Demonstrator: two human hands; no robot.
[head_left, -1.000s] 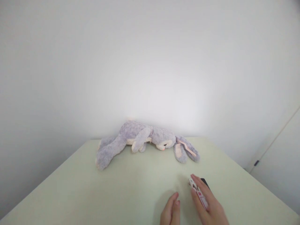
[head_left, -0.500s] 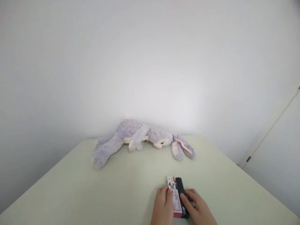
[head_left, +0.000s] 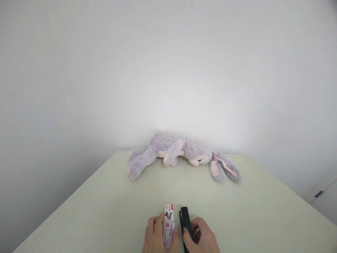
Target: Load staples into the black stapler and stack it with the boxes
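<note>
My left hand (head_left: 159,235) is closed around a small white and pink box (head_left: 169,225) with a printed picture of a stapler on its far end. Fingers lie along the box's left side and the thumb along its right. Just to the right, my right hand (head_left: 201,237) grips a black stapler (head_left: 186,223), thumb on the near side and fingers on the right. A narrow gap separates the stapler from the box. The near ends of both lie low in the picture, partly covered by my hands.
A grey-lilac plush rabbit (head_left: 168,149) lies on its side at the back of the pale green table (head_left: 105,207), its ears stretching right. Behind it rises a white wall (head_left: 184,70). A dark hinge or latch (head_left: 318,194) shows at the far right.
Box and stapler were side by side, touching; now they are apart, with the left hand around the box and the right on the stapler. The view has turned somewhat left.
</note>
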